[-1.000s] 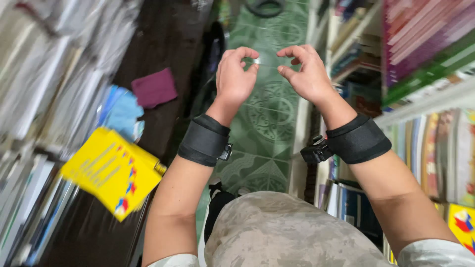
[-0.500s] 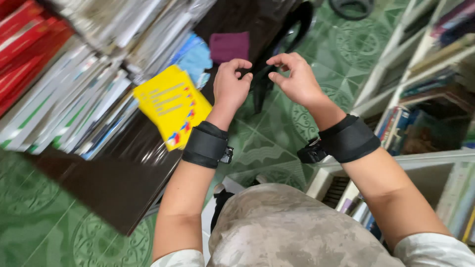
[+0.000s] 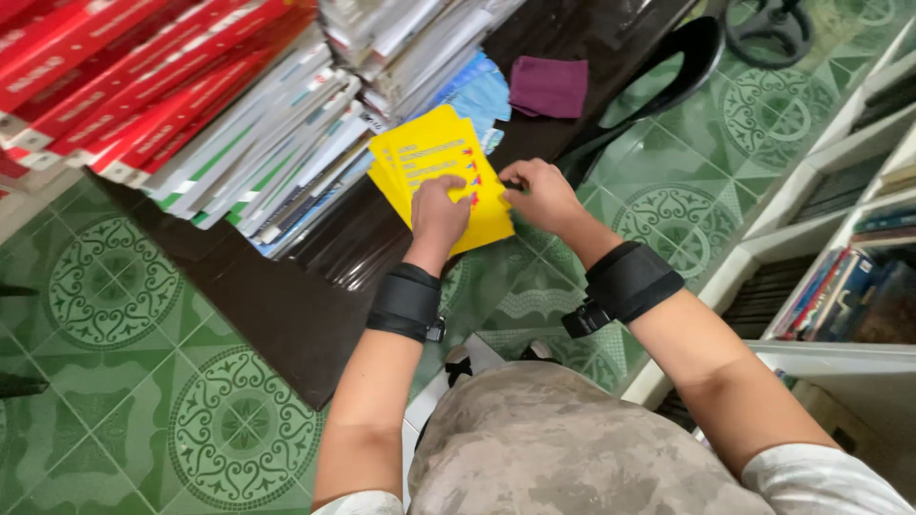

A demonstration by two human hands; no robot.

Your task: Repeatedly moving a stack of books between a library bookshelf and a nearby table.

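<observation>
Yellow booklets [image 3: 441, 162] on dark table [image 3: 286, 305], L hand [image 3: 437, 212] & R hand [image 3: 540, 194] fingers clamped on them

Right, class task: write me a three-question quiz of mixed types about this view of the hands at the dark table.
1. True or false: both hands touch the yellow booklets.
2. Which lies nearest the purple cloth? A) blue papers B) red books C) white shelf
3. Fill in: the left hand and right hand each wear a black ____ band.

Key: 1 true; 2 A; 3 wrist.
</observation>
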